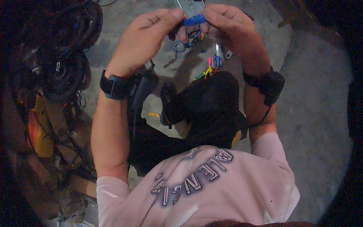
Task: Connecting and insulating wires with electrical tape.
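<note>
At the top of the view my left hand [145,38] and my right hand [234,30] are raised close together, both closed. Between them is a silver, finned metal box [191,6], partly cut off by the upper edge. A bright blue strip [194,20] runs along its near end, and the thumbs and fingertips of both hands pinch it there. I cannot tell whether the strip is tape or a plastic part. Thin coloured wires [197,35] show just below the fingers. Several fingertips are hidden behind the box.
On the concrete floor lie a grey ring [179,46], perhaps a tape roll, a group of hand tools with coloured handles [214,65] and a small metal tab [228,54]. A yellow piece [154,114] lies beside my leg. Coiled black cables [72,34] fill the left side.
</note>
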The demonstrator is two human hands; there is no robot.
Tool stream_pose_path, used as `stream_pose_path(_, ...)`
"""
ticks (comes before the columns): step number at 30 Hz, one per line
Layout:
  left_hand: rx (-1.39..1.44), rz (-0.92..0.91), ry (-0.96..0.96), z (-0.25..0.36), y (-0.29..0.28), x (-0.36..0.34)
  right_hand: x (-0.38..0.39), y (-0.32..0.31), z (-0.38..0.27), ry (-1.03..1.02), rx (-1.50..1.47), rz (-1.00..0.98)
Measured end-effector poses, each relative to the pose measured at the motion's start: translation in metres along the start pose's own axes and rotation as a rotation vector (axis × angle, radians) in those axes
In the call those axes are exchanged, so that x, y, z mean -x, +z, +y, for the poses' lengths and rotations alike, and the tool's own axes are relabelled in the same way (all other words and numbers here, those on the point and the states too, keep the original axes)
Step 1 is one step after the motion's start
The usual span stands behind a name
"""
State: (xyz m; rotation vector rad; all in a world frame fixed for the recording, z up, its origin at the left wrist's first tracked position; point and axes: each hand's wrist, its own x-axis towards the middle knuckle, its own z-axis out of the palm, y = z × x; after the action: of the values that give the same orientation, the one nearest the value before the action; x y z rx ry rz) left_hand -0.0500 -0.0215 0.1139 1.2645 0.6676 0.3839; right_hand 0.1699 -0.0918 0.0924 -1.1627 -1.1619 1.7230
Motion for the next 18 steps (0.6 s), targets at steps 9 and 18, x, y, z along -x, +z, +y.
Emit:
stream_pose_path(9,-0.343,0.141,0.115,0.0,0.008,-0.001,-0.006,0.009,-0.003,-0.051,-0.014,0.11)
stream_pose_path(18,-0.321,0.558,0.152,-0.003,-0.001,0.008,0.021,0.05,-0.063,-0.138,-0.155,0.408)
